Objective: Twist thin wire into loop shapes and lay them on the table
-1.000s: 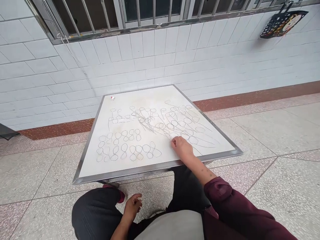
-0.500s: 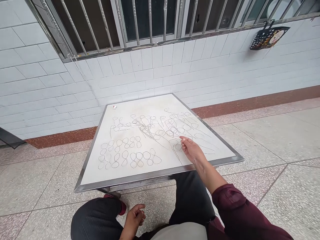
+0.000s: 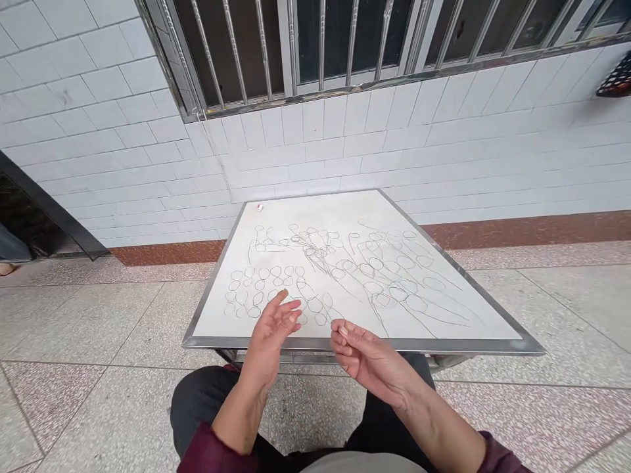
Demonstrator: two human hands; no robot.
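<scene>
Many thin wire pieces with small loops point(image 3: 315, 251) lie over the white tabletop point(image 3: 315, 203), tangled at the middle and spread out toward the right. At the front left, figure-eight loops point(image 3: 236, 282) lie in rows. My right hand point(image 3: 362, 358) is above the front edge, thumb and index finger pinched on a thin wire whose end rises from the fingertips. To its left, my left hand point(image 3: 271, 332) hovers over the front of the rows with its fingers apart and nothing visible between them. The two hands do not touch.
A metal rim point(image 3: 369, 344) frames the table. A small red and white item point(image 3: 259, 207) sits at the back left corner. Behind stands a tiled wall point(image 3: 315, 144) with a barred window; a dotted bag point(image 3: 616, 77) hangs at right. Part of a person shows at far left.
The view has swung left. My left hand has risen from beside my lap to over the table's front. My right hand has come back from the loops toward it, still pinching.
</scene>
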